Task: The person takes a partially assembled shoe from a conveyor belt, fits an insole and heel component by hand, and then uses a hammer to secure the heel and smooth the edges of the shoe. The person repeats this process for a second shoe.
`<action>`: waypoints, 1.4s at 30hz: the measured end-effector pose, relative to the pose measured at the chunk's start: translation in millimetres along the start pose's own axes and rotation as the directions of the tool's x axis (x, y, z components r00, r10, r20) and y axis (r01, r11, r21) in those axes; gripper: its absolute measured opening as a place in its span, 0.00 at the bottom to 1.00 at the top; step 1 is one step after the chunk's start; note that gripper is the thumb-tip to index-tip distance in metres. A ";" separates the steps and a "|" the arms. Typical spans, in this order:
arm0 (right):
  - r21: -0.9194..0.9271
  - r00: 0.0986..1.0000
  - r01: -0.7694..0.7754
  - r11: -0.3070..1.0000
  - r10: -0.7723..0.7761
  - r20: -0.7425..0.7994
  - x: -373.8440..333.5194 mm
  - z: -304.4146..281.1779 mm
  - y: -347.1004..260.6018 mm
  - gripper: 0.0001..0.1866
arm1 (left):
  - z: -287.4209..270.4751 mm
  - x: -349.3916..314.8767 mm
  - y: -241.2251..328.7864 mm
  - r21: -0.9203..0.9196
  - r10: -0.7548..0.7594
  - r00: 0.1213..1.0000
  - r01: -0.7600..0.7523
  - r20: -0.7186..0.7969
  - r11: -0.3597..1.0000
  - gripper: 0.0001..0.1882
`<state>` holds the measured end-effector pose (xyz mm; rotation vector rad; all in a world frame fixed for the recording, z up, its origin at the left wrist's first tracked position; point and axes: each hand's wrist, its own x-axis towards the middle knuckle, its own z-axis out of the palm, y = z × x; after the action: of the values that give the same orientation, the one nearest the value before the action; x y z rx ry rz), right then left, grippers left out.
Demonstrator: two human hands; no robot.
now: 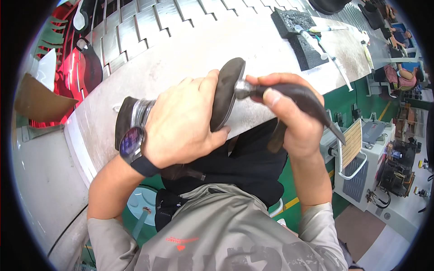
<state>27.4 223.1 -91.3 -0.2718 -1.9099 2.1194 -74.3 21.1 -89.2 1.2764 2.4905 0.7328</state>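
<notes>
My left hand (181, 119) spreads over a dark brown shoe (228, 92) and grips it, hiding its middle. One rounded end with a sole edge shows beyond my fingers. A dark piece (125, 118) with clear plastic film around it sticks out behind the wrist; whether it belongs to the same shoe is hidden. My right hand (294, 113) is closed round a cobbler's hammer (312, 101), thumb on its dark curved head. The hammer's round metal face is right at the shoe's edge; contact cannot be made out. Its thin end points down to the right.
Black foam blocks (296, 38) bear syringes (312, 43) at the table's far right. A slatted metal conveyor (149, 22) runs behind the pale table (181, 58). Dark shoe parts (92, 65) lie by the red-lit left side. Machines (361, 158) and a seated person (402, 77) are at right.
</notes>
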 end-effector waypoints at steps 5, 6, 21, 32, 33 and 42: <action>0.136 0.983 -0.154 0.979 0.166 -0.079 43.5 -25.2 8.7 0.11 | 7.3 8.9 2.4 -0.019 0.018 1.000 -0.017 0.011 1.000 0.48; 0.198 0.974 -0.177 0.964 0.200 -0.104 48.9 -30.6 16.0 0.10 | 8.7 10.4 1.2 -0.041 0.070 0.997 -0.071 -0.022 0.997 0.48; -0.075 0.995 0.040 0.996 -0.046 -0.088 10.9 -35.0 22.4 0.07 | -45.1 30.2 65.7 -0.265 0.206 0.823 -0.391 -0.529 0.881 0.33; -0.353 0.944 0.310 0.883 -0.242 0.225 -43.6 1.7 -138.4 0.27 | -20.6 17.0 67.6 -0.239 0.262 0.712 -0.520 -0.651 0.820 0.32; -0.360 0.961 0.237 0.902 -0.163 0.224 -43.4 4.3 -148.5 0.28 | -20.5 16.5 64.1 -0.232 0.281 0.689 -0.552 -0.668 0.801 0.33; -0.355 0.930 0.338 0.872 -0.251 0.269 -52.5 5.9 -139.9 0.29 | -2.6 -6.4 63.6 -0.104 0.414 0.572 -0.665 -0.708 0.740 0.39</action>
<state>86.0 213.2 46.0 0.1774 -2.3256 1.6053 -28.1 46.3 -52.8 1.9155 2.1476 2.0102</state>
